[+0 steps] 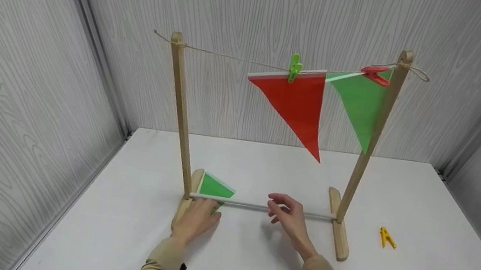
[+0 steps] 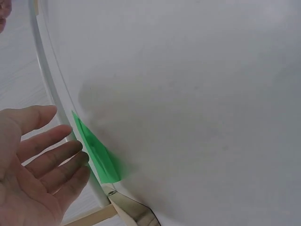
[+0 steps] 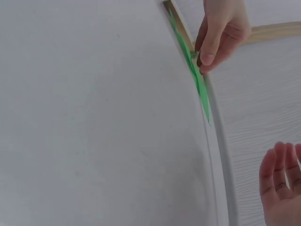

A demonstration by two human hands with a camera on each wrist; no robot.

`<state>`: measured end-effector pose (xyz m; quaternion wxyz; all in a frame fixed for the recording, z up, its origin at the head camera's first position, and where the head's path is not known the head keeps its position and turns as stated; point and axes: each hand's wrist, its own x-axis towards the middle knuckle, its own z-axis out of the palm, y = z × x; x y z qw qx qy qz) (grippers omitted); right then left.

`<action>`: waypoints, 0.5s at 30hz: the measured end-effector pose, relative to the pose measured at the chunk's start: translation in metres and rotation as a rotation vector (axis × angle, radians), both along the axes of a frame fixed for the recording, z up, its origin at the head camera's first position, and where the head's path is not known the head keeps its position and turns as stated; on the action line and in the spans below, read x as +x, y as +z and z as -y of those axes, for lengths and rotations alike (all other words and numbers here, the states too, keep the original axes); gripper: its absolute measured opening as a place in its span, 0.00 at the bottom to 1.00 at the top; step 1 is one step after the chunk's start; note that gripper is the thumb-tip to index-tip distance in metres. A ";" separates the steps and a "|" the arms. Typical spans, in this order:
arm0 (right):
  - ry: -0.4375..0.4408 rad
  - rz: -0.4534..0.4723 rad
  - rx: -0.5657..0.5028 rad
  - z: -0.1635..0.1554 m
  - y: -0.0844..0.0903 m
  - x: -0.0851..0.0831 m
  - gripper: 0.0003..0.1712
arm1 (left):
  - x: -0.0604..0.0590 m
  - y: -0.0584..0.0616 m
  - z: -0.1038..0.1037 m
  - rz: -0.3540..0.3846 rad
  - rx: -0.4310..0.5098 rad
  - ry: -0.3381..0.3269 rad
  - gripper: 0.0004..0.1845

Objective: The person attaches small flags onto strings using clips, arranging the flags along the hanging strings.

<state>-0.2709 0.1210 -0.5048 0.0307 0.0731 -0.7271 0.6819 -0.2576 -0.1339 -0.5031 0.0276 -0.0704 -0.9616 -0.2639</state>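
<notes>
A green pennant (image 1: 217, 187) lies on the table at the foot of the left post, under a white rod (image 1: 249, 204). Close above it is my left hand (image 1: 198, 219), its fingers loosely bent. In the left wrist view the left palm (image 2: 37, 174) shows nothing in it, with the fingertips near the pennant (image 2: 99, 155) and rod; whether they touch cannot be told. My right hand (image 1: 289, 217) hovers by the rod's middle, fingers relaxed and holding nothing. From the twine (image 1: 232, 57) hang a red pennant (image 1: 298, 105) under a green clothespin (image 1: 294, 68) and a green pennant (image 1: 360, 100) under a red clothespin (image 1: 376, 74).
A wooden left post (image 1: 181, 112) and right post (image 1: 374, 139) stand on flat feet, joined low down by the rod. The twine runs between their tops. A yellow clothespin (image 1: 387, 238) lies on the table right of the stand. Wood-patterned panels (image 1: 239, 7) close the back and sides.
</notes>
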 end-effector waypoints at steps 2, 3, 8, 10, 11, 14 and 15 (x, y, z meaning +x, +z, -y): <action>0.036 0.016 0.048 0.001 -0.004 0.001 0.17 | 0.001 -0.001 0.000 0.028 0.006 0.011 0.13; 0.052 0.022 0.072 0.001 -0.006 0.002 0.18 | 0.001 -0.002 -0.001 0.046 0.008 0.015 0.14; 0.107 0.047 0.125 0.003 -0.013 0.004 0.21 | 0.001 -0.002 -0.004 0.053 -0.004 -0.004 0.12; 0.125 0.056 0.136 0.003 -0.015 0.004 0.21 | 0.000 -0.001 -0.005 0.031 -0.024 -0.018 0.08; 0.135 0.062 0.142 0.003 -0.015 0.003 0.21 | 0.000 -0.001 -0.006 0.018 -0.033 -0.028 0.06; 0.163 0.064 0.175 0.003 -0.018 0.002 0.21 | 0.000 0.001 -0.012 -0.022 -0.059 -0.063 0.08; 0.174 0.065 0.189 0.003 -0.019 0.002 0.21 | 0.000 0.002 -0.014 -0.034 -0.066 -0.075 0.10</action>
